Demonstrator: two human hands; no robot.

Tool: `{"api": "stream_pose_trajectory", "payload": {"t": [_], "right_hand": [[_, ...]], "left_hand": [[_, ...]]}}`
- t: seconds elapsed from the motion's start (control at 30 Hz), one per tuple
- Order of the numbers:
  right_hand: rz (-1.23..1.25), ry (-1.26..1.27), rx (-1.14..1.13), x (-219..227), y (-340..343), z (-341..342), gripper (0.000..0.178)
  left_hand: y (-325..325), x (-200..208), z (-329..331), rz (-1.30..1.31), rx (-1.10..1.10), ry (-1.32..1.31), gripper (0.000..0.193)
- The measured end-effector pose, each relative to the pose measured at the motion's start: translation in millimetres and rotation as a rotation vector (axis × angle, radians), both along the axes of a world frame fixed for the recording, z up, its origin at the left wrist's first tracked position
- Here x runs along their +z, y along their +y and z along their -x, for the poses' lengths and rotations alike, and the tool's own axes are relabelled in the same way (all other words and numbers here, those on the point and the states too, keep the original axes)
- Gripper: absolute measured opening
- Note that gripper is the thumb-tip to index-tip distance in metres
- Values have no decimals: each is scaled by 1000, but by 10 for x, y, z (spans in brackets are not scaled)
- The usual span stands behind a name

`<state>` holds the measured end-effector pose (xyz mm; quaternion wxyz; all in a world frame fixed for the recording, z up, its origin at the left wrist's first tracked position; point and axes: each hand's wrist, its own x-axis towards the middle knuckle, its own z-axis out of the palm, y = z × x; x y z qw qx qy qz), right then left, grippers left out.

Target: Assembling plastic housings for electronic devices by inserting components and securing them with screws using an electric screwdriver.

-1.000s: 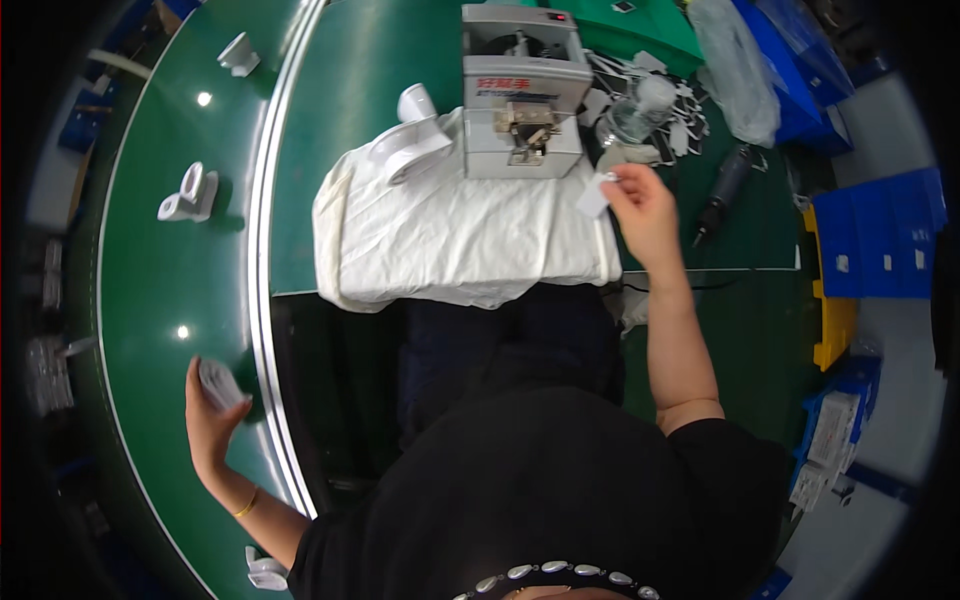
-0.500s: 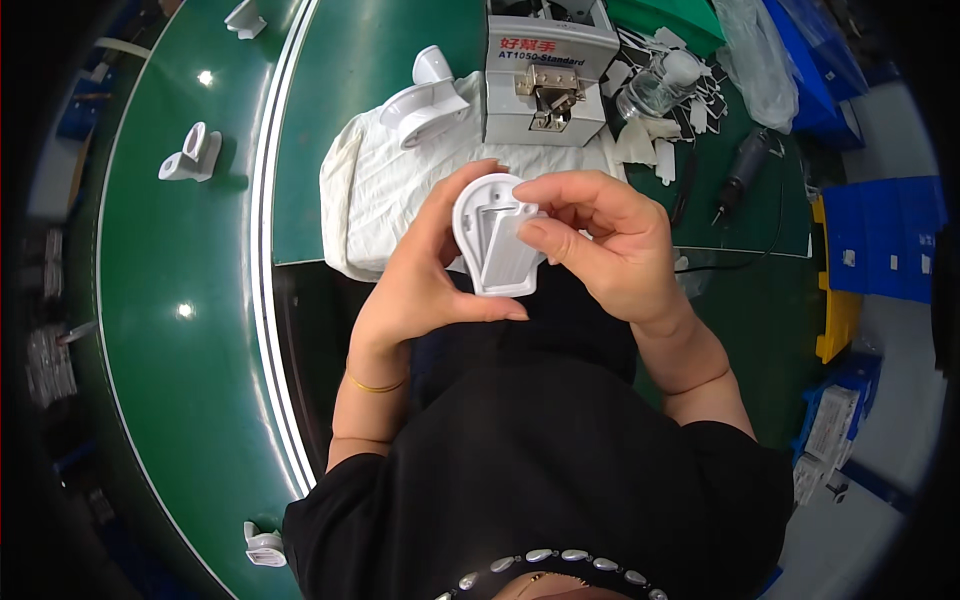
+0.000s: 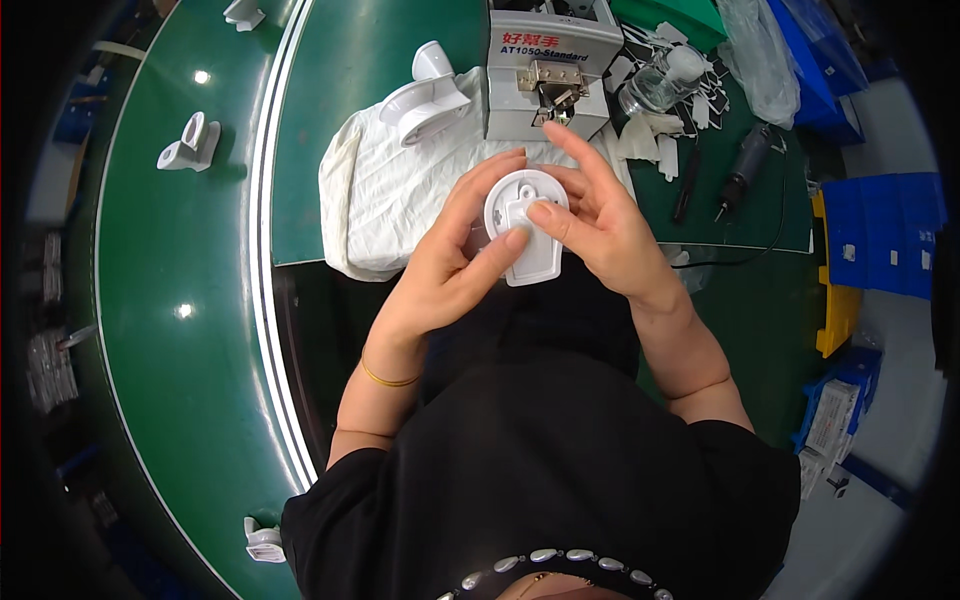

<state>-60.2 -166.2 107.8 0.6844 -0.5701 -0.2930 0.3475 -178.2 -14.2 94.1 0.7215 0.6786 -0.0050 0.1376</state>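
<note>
A white plastic housing (image 3: 540,262), rounded at the top and narrower at the bottom, is held over my lap at the table's near edge. Its recessed inner side faces up, with a flat white insert lying in it. My left hand (image 3: 445,260) wraps its left side, fingers behind and thumb pressed on the insert. From the right, my right hand (image 3: 625,240) puts its thumb on the insert too, while its index finger points up and away. Behind them, a similar white plastic part (image 3: 425,100) rests on a white cloth (image 3: 365,190).
A grey-white bench machine (image 3: 550,95) stands beyond my hands. To its right are a glass jar (image 3: 650,92), white scraps (image 3: 668,158), a black slim tool (image 3: 687,185) and a corded electric screwdriver (image 3: 745,165). On the left, a green conveyor (image 3: 190,260) carries several white parts. Blue bins (image 3: 890,235) hang at right.
The housing has shifted slightly right and been turned. My left thumb has moved from its lower edge onto the insert; my right fingers have loosened their pinch and the index finger has lifted.
</note>
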Motion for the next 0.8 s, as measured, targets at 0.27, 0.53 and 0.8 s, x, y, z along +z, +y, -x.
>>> {"api": "stream_pose_trajectory", "payload": {"t": [0.27,0.53,0.8], "right_hand": [[-48,-126,-39,-37,-64,67,70],[19,-20,-151,-188,-392,-358,66],[1227,-963,-1267,-683,-1622,-2185,70]], "left_hand": [[-169,-88,-33,3,35,-110,50],[-281,-215,-73,-375,16,-139,100],[-285,-294,26,-510,74,9,93]]}}
